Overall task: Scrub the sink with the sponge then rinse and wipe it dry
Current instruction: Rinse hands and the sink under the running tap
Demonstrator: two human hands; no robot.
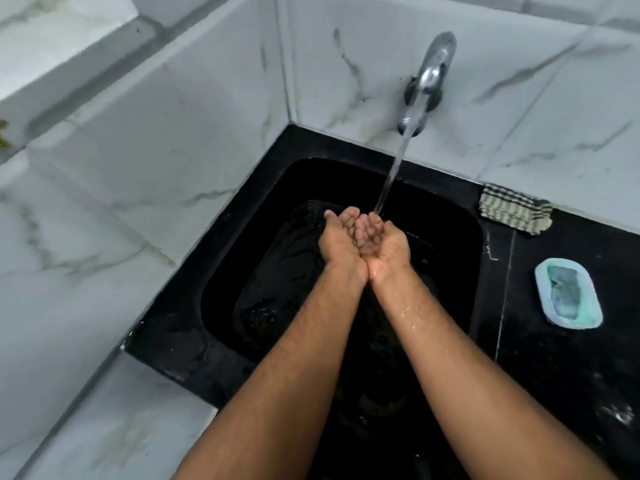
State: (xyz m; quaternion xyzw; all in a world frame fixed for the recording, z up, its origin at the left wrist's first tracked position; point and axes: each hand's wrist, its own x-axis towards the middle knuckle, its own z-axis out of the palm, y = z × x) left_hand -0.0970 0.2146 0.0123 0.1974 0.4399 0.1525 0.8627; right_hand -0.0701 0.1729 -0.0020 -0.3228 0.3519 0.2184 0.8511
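Observation:
A black sink [450, 216] is set in a black counter in a tiled corner. The chrome tap [427, 81] on the back wall is running, and its stream falls onto my fingertips. My left hand [337, 242] and my right hand [382, 244] are pressed side by side over the basin, palms up and cupped, with water pooling in them. Neither hand holds an object. A green sponge [566, 292] lies in a pale blue oval dish [543, 271] on the counter to the right. A striped cloth [512, 209] lies folded by the back wall.
White marble-look tiles form the walls on the left and behind the sink. The black counter [571, 375] stretches to the right, wet with droplets. A white tiled ledge runs along the left side.

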